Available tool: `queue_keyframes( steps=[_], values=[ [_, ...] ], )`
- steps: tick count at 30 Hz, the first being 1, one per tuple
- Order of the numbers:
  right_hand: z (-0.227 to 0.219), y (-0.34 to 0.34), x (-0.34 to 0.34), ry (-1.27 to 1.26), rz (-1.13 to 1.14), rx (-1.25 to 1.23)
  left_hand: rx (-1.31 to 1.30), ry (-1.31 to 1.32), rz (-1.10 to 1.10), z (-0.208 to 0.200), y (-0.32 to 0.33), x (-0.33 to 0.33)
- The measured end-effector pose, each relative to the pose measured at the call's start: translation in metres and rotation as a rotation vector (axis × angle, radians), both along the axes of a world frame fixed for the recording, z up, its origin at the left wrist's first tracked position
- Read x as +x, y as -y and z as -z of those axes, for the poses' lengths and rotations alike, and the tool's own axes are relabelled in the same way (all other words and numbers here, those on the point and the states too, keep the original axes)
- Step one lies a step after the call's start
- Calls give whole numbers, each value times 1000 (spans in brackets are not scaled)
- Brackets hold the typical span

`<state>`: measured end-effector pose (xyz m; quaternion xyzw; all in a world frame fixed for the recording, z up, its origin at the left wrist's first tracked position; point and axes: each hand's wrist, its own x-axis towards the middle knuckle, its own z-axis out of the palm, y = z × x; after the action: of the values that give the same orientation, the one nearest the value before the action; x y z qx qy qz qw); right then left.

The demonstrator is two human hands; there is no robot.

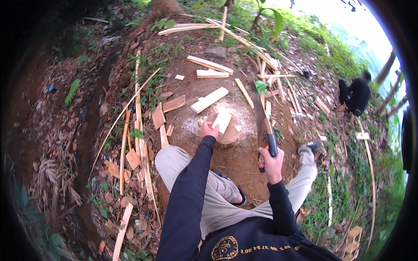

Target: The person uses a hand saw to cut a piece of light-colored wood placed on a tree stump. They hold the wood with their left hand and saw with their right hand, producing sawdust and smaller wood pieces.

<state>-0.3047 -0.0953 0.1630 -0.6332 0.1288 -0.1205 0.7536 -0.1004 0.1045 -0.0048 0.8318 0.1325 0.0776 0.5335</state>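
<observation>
My left hand (210, 130) grips the near left end of a short pale wood block (223, 122), which rests on a round tree stump (233, 135) dusted with sawdust. In my right hand (271, 162) is a handsaw (260, 114), held by its dark handle. The saw's blade points up and away, to the right of the stump and apart from the block. Just beyond the stump lies a longer pale piece of wood (209, 100) on the ground.
Several planks (210, 65) and strips lie farther off, with a pile of sticks (278, 78) at the right. Brown wood offcuts (174, 103) and long strips (138, 113) are on the left. A person in dark clothes (358, 93) crouches at the far right.
</observation>
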Motion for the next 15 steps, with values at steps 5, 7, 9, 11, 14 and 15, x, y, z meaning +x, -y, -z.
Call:
queue_keyframes(
  steps=[5,7,9,11,14,15],
  values=[
    [21,-9,9,-25,-123,92,316,-24,55,-4,3,-39],
    [25,-3,2,-54,-136,29,358,-84,150,-15,16,-40],
    [30,-6,-9,-64,-145,11,325,-117,137,-11,16,-34],
    [31,-13,-15,-68,-169,-11,235,-83,71,-5,6,-13],
    [21,-12,-17,-60,-165,-48,143,-102,139,2,-2,5],
    [15,-11,-15,-50,-154,-70,262,-122,201,-1,0,13]
  ],
)
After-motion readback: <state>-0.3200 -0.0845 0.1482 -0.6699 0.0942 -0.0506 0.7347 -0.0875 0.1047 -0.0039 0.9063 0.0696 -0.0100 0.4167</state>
